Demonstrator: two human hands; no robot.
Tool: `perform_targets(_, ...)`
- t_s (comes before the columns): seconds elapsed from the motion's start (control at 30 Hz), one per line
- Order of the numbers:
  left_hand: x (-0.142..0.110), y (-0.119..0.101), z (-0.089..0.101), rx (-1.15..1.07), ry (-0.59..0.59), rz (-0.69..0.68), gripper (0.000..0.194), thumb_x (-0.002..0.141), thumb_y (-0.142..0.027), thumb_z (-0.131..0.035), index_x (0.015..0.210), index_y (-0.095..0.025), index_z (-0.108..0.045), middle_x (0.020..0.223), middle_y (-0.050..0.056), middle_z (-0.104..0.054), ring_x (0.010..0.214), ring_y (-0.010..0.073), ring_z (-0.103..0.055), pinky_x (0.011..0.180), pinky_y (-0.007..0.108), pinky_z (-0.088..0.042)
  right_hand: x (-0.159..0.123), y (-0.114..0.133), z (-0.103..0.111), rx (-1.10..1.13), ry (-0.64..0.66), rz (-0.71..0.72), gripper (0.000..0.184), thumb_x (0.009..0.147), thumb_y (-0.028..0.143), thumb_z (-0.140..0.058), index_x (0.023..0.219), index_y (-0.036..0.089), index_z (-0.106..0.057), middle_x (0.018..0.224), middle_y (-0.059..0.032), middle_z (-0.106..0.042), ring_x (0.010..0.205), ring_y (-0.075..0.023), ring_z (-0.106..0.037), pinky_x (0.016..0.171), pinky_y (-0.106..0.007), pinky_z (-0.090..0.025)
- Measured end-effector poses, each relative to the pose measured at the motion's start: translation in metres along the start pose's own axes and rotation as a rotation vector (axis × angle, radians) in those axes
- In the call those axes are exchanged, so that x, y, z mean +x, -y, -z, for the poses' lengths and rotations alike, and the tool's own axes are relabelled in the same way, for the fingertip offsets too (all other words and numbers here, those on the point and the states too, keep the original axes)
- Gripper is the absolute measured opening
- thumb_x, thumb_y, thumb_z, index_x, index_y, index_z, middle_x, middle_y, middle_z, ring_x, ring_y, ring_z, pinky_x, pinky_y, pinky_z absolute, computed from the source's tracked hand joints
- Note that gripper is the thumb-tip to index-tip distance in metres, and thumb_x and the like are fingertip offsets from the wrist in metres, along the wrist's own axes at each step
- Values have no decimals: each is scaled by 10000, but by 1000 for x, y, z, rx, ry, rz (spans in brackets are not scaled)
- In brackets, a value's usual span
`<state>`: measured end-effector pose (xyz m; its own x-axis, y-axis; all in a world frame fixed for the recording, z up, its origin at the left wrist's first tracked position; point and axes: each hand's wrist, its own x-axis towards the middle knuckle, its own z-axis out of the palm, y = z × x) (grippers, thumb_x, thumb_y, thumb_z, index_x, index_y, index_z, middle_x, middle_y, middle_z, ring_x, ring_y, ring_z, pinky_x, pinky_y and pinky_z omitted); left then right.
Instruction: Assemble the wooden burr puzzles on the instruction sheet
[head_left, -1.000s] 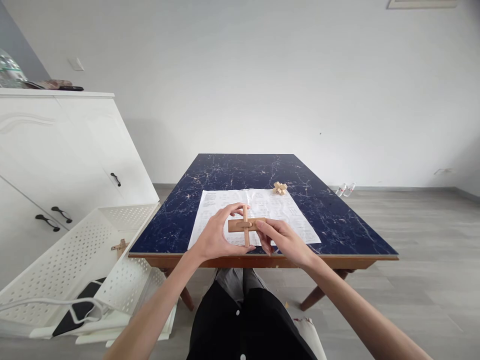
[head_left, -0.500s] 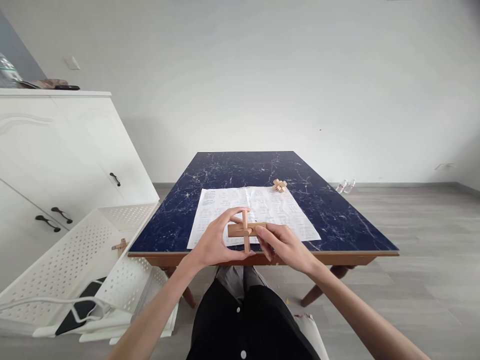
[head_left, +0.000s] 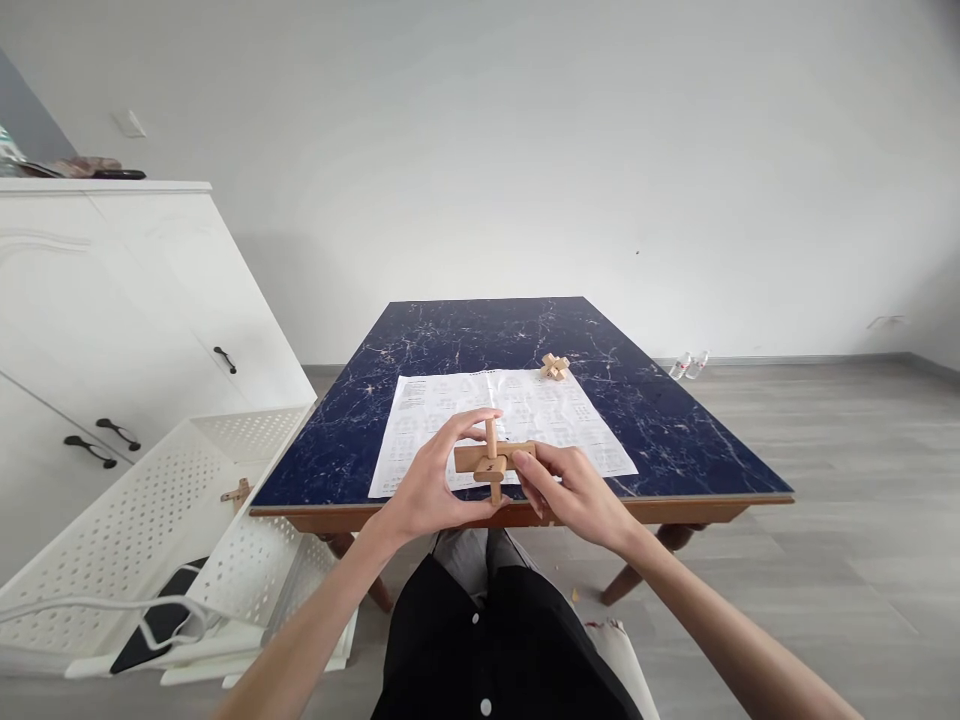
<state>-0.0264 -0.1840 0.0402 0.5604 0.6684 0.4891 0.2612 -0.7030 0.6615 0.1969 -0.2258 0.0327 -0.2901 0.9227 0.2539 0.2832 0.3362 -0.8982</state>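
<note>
A wooden interlocking puzzle point(head_left: 490, 468) of crossed bars is held between both hands above the table's front edge. My left hand point(head_left: 427, 480) grips its upright bar, thumb at the bottom end and a fingertip at the top. My right hand point(head_left: 564, 488) pinches the right end of the level bar between thumb and fingers. A short piece with a dark mark on its face sticks out toward me at the crossing. Under the hands lies a creased printed sheet point(head_left: 577, 425). Another wooden puzzle point(head_left: 555, 367) rests at the sheet's far right corner.
The dark blue marble-patterned table point(head_left: 480, 325) stands before a white wall. To the left are a white cabinet point(head_left: 135, 300) and a perforated white basket point(head_left: 127, 500) holding a small wooden piece point(head_left: 237, 494). Clear bottles point(head_left: 688, 366) stand on the floor beyond the table.
At the crossing, the short marked piece now juts out toward me, where before only a rounded end showed. Both hands keep their grip. The view has shifted slightly.
</note>
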Motion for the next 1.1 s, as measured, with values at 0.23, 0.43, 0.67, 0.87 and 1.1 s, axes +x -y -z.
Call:
perform_targets(0.23,8,6,-5,-114,60,46,938,812,-297,-899,1589,-363,-377,1668,129,-454,1422,344,-580,1163,502,-516,5,-2,8,-31,-7,22,589,1116,636,-397,696,248,-536,571,1,-615,520,-159,-565,581,-305,-424)
perform_targets(0.43,17,13,-3,-446,133,146,1062,706,-626,-952,1598,-350,-446,1603,164,-544,1456,422,-565,1166,562,-520,9,-3,17,-149,-16,111,537,1131,585,-400,719,257,-508,621,-7,-610,550,-172,-545,600,-327,-389)
perform_targets(0.67,43,28,-3,-518,156,212,820,769,-601,-925,1470,-322,-604,1520,141,-631,1406,388,-618,1170,554,-521,22,-17,31,-200,-27,134,513,1135,568,-387,730,264,-468,626,-6,-574,556,-174,-501,597,-334,-354)
perform_targets(0.87,72,49,-2,-530,180,228,845,743,-589,-947,1458,-301,-599,1520,150,-626,1352,374,-658,1146,545,-545,49,-35,41,-255,-112,109,461,1127,512,-415,738,266,-424,634,1,-536,546,-166,-459,590,-335,-315)
perform_targets(1.1,94,77,-1,-519,158,246,870,737,-561,-961,1469,-300,-571,1536,166,-597,1398,404,-613,1163,582,-521,82,-58,48,-282,-122,77,458,1123,494,-425,726,267,-409,630,-1,-556,542,-167,-470,588,-333,-314)
